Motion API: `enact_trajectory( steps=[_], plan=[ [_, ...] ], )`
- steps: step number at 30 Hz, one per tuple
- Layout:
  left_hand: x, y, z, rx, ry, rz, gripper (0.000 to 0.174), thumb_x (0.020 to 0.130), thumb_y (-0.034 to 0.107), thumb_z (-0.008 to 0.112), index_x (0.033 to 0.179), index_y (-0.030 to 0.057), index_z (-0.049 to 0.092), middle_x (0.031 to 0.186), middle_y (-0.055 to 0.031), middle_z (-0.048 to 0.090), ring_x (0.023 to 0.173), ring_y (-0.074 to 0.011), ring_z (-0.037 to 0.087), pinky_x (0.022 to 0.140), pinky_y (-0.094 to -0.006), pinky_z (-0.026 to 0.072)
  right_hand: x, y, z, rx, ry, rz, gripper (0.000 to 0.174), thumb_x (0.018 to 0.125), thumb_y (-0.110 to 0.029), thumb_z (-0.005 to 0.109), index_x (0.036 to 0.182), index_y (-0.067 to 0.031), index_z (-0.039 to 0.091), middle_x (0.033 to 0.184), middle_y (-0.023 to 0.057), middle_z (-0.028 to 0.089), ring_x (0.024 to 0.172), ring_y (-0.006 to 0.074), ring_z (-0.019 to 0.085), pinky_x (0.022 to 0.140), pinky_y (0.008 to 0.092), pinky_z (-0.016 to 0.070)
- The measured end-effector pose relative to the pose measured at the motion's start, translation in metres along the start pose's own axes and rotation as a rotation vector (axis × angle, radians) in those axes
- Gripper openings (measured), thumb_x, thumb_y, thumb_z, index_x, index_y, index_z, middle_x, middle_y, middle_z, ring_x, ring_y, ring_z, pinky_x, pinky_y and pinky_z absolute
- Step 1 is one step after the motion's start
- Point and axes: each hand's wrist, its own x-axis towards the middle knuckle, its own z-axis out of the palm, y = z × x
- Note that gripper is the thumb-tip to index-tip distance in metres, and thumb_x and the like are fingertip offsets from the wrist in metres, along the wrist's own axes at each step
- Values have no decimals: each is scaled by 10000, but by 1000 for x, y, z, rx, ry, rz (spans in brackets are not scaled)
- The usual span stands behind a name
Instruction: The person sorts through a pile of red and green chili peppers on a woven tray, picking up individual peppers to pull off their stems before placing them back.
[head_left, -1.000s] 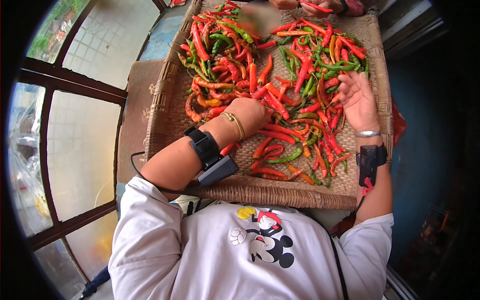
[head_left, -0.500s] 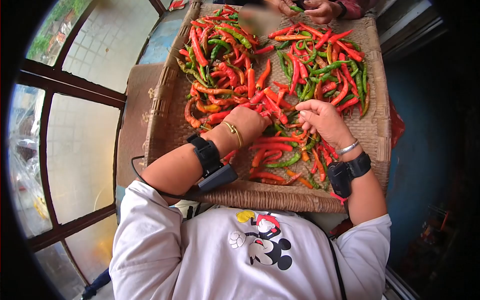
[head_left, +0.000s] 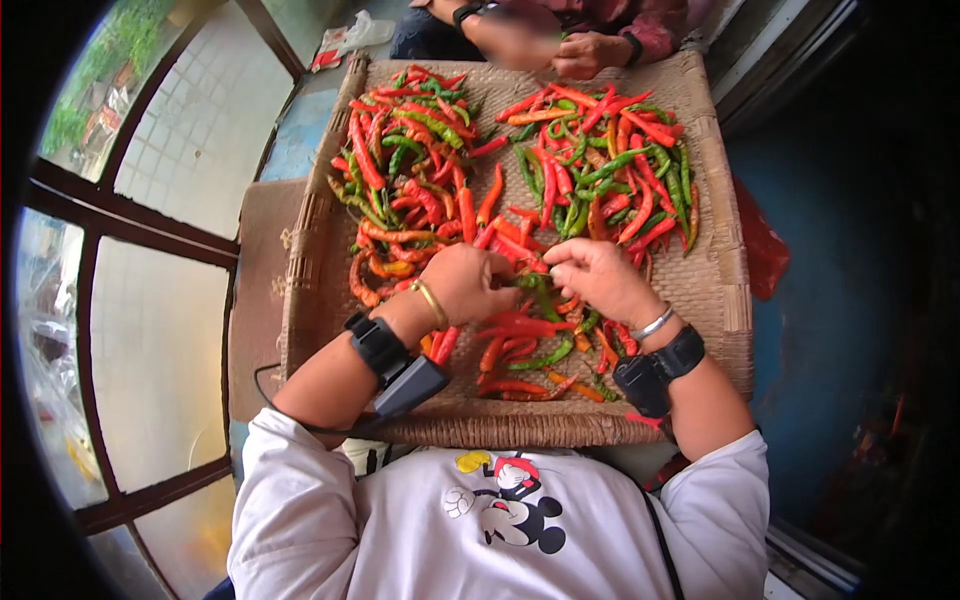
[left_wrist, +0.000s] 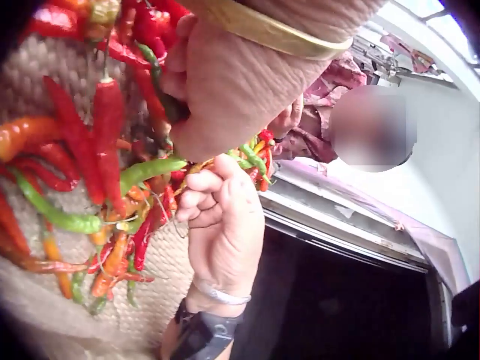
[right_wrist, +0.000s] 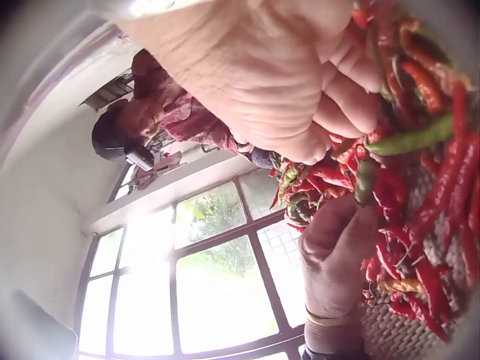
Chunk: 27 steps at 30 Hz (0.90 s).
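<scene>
Over the middle of the woven tray (head_left: 730, 290), my two hands come close together. My left hand (head_left: 465, 285) grips a dark green chili pepper (right_wrist: 364, 181) between thumb and fingers, its stem end pointing at the other hand. My right hand (head_left: 600, 275), fingers curled, pinches at the end of a lighter green chili pepper (left_wrist: 150, 172). That pepper (right_wrist: 416, 136) stretches out from the fingertips over the red ones. Loose red, orange and green chili peppers (head_left: 520, 385) lie in front of the hands.
A mixed chili heap (head_left: 410, 180) fills the tray's left side and another heap (head_left: 620, 170) its far right. Across the tray another person's hand (head_left: 590, 55) is at the far rim. A window (head_left: 150, 330) stands on the left; a red bag (head_left: 760, 240) hangs at right.
My right hand has come left from the right heap, its open fingers closing, to meet the left hand. The head view has shifted, showing more beyond the tray's far edge.
</scene>
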Motion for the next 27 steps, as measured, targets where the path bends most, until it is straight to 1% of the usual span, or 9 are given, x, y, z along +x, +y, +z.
enact_trajectory(
  steps=[1,2,4,5,8,13,20,21,27],
  plan=[
    [0,0,-2,-104,-8,-30,247,683,255,643,750,20,605,556,-93,549,491,-167,537,500,-299,432,1,6,1,-8,-16,-64,217,806,-82,551,998,18,568,760,4,575,635,62,522,574,206,442],
    [0,4,-5,-103,-6,-9,247,683,255,643,750,20,605,556,-93,549,491,-167,537,500,-299,432,2,12,3,-63,15,-150,231,745,-99,611,959,-13,596,644,19,574,595,79,539,554,252,444],
    [-1,11,-11,-320,-109,-113,206,710,208,644,734,7,605,550,-30,536,510,-73,492,496,-248,413,-4,-2,4,-217,-27,-173,270,711,-115,633,969,-42,600,630,57,578,581,111,550,563,267,449],
    [-2,10,-9,-500,-167,-147,149,744,155,638,714,13,605,569,26,518,545,-25,450,489,-218,381,-6,-10,5,-293,-43,-191,299,690,-137,647,973,-55,601,652,84,585,591,180,574,579,289,460],
    [-3,5,-3,-731,-242,-52,149,768,148,633,705,17,602,576,44,514,539,-22,436,478,-213,361,-7,-7,10,-443,-40,-381,316,677,-144,651,977,-62,595,658,91,589,622,238,588,613,323,471],
    [-2,10,-4,-707,-240,-107,191,783,202,641,696,39,595,560,55,498,505,-15,409,446,-190,317,-12,-17,15,-688,86,-523,342,643,-139,661,956,-57,550,984,106,495,896,277,520,725,351,453],
    [-6,11,-7,-1018,-230,-160,309,836,329,574,659,76,558,517,52,462,435,-31,379,394,-191,280,-6,-21,17,-904,267,-789,315,600,-87,680,885,-49,553,849,74,496,848,259,494,745,364,426],
    [-5,4,-3,-1105,-228,-124,296,878,312,506,743,57,575,561,33,494,459,-37,405,413,-182,305,-6,-23,16,-895,298,-767,275,619,-97,679,862,-57,558,809,70,498,812,253,489,720,362,423],
    [-4,2,11,-1091,-63,-145,199,885,171,504,1022,38,561,799,35,554,666,-46,501,598,-194,437,-7,-18,13,-591,270,-597,192,711,-131,649,877,-53,591,821,82,517,824,253,507,724,350,422]
  ],
)
